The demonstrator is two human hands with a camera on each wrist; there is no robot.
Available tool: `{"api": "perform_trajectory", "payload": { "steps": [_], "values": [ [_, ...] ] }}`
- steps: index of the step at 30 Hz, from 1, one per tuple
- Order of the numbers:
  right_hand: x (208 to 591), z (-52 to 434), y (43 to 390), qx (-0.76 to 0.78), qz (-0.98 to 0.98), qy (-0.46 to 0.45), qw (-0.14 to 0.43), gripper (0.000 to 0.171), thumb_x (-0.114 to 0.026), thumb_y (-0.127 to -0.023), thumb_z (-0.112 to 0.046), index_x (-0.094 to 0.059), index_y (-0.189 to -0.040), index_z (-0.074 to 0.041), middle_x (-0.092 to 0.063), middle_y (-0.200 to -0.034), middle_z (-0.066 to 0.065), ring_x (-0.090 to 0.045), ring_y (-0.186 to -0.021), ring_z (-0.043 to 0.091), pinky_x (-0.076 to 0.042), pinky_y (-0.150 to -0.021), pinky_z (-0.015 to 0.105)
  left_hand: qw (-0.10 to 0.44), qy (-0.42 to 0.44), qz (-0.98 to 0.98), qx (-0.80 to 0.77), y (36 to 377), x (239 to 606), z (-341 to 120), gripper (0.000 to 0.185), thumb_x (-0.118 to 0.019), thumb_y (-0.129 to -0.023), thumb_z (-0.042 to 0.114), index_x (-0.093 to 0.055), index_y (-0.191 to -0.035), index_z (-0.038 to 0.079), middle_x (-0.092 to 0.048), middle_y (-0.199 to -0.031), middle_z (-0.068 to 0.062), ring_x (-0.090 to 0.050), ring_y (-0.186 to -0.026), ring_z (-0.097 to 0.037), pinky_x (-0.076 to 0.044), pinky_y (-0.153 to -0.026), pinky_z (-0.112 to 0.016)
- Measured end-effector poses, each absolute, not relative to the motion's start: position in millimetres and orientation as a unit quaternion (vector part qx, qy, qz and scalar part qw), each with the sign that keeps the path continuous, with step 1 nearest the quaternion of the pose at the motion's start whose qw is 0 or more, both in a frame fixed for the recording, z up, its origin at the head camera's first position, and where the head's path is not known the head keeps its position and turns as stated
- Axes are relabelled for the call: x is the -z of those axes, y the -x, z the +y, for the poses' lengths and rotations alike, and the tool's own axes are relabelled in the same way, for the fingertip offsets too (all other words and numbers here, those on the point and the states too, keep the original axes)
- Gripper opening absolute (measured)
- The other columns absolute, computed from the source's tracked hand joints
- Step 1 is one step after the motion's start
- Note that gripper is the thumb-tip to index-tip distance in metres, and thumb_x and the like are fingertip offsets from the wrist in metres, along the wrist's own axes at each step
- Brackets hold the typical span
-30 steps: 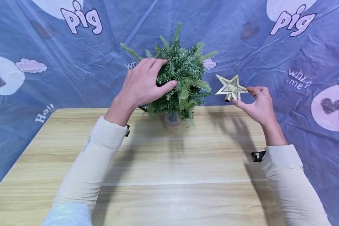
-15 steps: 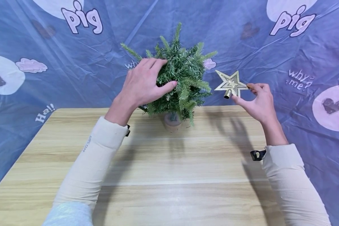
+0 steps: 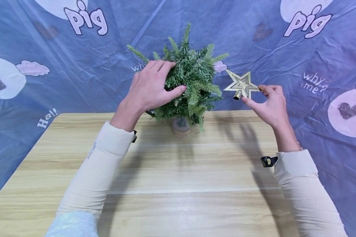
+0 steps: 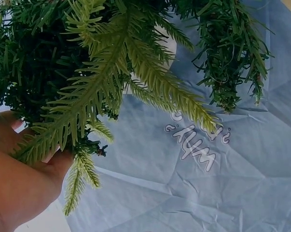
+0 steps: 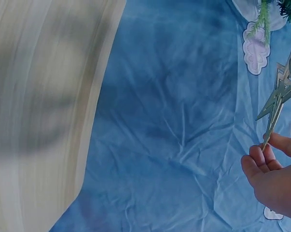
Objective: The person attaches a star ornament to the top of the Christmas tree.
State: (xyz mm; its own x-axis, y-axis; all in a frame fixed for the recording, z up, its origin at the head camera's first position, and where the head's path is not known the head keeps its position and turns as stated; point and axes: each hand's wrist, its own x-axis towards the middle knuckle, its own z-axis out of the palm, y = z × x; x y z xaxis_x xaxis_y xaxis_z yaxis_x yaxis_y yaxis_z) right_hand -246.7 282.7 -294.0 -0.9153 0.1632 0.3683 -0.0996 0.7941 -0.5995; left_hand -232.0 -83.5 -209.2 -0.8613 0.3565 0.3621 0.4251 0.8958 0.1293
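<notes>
The left hand (image 3: 149,88) grips the left side of a small green artificial fir tree (image 3: 192,79), fingers curled over the upper branches and the thumb pressed in lower down, as the left wrist view also shows from among the needles. The tree stands upright in a small round tan pot (image 3: 181,126) at the far edge of a light wooden table (image 3: 178,184), its tip pointing up.

The right hand (image 3: 270,105) pinches a flat gold five-pointed star topper (image 3: 241,85) by its right-hand point, between thumb and fingertips. The star is held in the air just to the right of the tree, near its upper branches but apart from them. Its face is turned up toward the head camera, one point aimed up and slightly left, and its short gold tube socket (image 3: 237,95) points down and left (the open end faces the camera). In the right wrist view the star shows nearly edge-on, its long axis running steeply upward from the fingertips (image 5: 261,159).

Behind the table hangs a wrinkled blue cloth printed with pink words, hearts and clouds (image 3: 77,65).
</notes>
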Motion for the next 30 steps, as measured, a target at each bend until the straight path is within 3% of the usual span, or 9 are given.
{"api": "perform_trajectory", "payload": {
  "steps": [17,30],
  "values": [
    [282.1,266.3,245.2,-0.330,-0.915,0.033,0.230,0.080,-0.070,-0.073,-0.051,-0.048,-0.135,-0.007,-0.039,-0.122,0.012,-0.041,-0.110,0.027,-0.033,-0.086,0.037,0.149,0.209,-0.963,0.085,234.7,206.4,-84.9,0.090,-0.046,-0.073,0.077,-0.030,-0.145,0.026,-0.037,-0.147,0.003,-0.032,-0.136,-0.019,-0.046,-0.096,-0.048],
    [264.4,250.8,247.6,-0.341,-0.901,0.023,0.267,0.076,-0.073,-0.070,-0.049,-0.053,-0.131,-0.009,-0.036,-0.107,-0.010,-0.041,-0.105,0.018,-0.032,-0.086,0.030,0.153,0.214,-0.960,0.093,235.8,205.3,-87.1,0.085,-0.045,-0.075,0.076,-0.034,-0.142,0.026,-0.041,-0.144,0.003,-0.035,-0.133,-0.018,-0.046,-0.096,-0.046]
  ]
}}
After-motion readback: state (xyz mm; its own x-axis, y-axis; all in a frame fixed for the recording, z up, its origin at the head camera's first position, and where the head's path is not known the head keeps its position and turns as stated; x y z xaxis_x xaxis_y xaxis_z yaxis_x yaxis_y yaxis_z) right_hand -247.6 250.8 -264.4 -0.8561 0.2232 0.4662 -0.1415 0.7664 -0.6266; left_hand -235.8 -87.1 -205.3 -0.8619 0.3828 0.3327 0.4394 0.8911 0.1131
